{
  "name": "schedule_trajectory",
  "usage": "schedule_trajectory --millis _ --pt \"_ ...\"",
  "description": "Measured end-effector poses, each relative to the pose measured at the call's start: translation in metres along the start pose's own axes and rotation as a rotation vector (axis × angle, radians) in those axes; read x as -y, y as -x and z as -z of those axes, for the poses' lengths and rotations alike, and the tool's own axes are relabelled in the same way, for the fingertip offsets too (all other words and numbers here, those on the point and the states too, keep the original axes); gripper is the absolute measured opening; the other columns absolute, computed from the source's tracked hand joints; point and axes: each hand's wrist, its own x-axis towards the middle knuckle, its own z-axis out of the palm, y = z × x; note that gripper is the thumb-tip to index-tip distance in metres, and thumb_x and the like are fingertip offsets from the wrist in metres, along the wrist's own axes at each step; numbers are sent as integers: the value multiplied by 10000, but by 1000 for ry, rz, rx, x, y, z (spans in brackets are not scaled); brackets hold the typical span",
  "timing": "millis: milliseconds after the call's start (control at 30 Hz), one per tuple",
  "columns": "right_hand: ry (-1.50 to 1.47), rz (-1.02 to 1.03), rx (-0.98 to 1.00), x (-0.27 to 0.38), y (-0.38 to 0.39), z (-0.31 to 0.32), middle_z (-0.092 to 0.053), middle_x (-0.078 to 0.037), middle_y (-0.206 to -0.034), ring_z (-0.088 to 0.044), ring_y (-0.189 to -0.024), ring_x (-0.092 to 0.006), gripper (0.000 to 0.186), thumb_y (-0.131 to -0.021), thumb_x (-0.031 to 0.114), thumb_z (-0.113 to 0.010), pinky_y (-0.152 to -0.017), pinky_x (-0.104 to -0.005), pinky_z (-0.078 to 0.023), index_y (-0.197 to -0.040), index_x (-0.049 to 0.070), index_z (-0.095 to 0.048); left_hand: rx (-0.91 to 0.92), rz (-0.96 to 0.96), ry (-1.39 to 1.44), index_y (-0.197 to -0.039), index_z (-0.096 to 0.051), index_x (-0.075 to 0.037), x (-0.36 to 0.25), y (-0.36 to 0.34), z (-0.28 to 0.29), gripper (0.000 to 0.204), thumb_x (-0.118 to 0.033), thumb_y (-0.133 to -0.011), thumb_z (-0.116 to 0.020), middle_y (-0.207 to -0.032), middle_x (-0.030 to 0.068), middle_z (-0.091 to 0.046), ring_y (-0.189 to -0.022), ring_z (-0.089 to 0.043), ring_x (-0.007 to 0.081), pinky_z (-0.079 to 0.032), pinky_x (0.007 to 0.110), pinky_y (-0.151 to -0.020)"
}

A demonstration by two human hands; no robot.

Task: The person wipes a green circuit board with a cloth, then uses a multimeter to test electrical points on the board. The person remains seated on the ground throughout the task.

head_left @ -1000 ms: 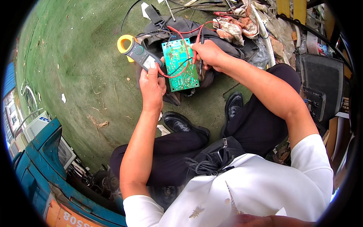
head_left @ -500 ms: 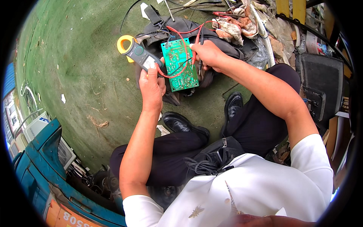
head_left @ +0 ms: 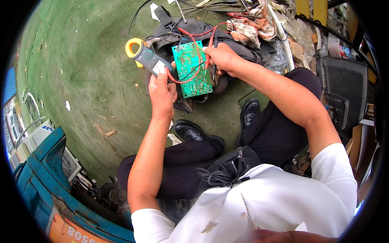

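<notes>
My left hand [head_left: 163, 92] is closed round the lower end of a clamp meter [head_left: 150, 59], grey with a yellow jaw that points up and left. Just right of the meter lies a green circuit board [head_left: 187, 61], solder side up. My right hand [head_left: 222, 58] is closed on a pair of test probes; the red probe [head_left: 208, 60] and the black probe [head_left: 214, 71] both point down along the board's right edge. Red and black leads cross the board and run to the meter. Whether a tip touches the board, I cannot tell.
Under the board a black backpack [head_left: 239, 45] lies on the green floor [head_left: 101, 81]. Stained rags [head_left: 253, 30], plastic bags and cables are piled at the far right. My black shoes [head_left: 198, 133] are close below. A teal metal body [head_left: 40, 170] stands at the lower left.
</notes>
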Motion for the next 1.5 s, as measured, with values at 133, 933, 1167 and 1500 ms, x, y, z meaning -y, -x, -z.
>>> schedule_trajectory --millis 133,933,1167,1500 --pt "2 -5 -6 -1 -1 0 -478 6 -601 -407 -420 -115 421 -1013 332 -510 -400 -315 -391 -699 56 -559 -16 -6 9 -1127 -527 -58 -3 2 -4 358 -402 -1037 -563 -1207 106 -687 -471 -351 37 -283 203 -383" --pt "65 87 -35 -14 -11 -3 -548 -82 -596 -518 -421 -181 489 -955 354 -557 -395 -352 -451 -720 -74 -591 -66 -11 18 -1174 -605 -36 2 -1 -3 383 -391 -1034 -582 -717 -74 -467 -438 -309 15 -218 221 -375" --pt "59 73 -26 -15 -11 -3 -552 -93 -583 -526 -419 -189 512 -968 376 -544 -411 -356 -465 -716 -68 -590 -24 4 -36 -1115 -542 -54 5 -4 0 366 -412 -1038 -555 -1108 92 -695 -455 -354 43 -275 210 -373" --pt "97 99 -67 -16 -9 -1 -511 -14 -629 -473 -446 -137 404 -1015 354 -532 -433 -328 -442 -764 39 -565 -60 -58 -44 -1137 -565 -42 4 -7 -4 378 -407 -1042 -552 -887 22 -655 -450 -352 36 -256 206 -373"
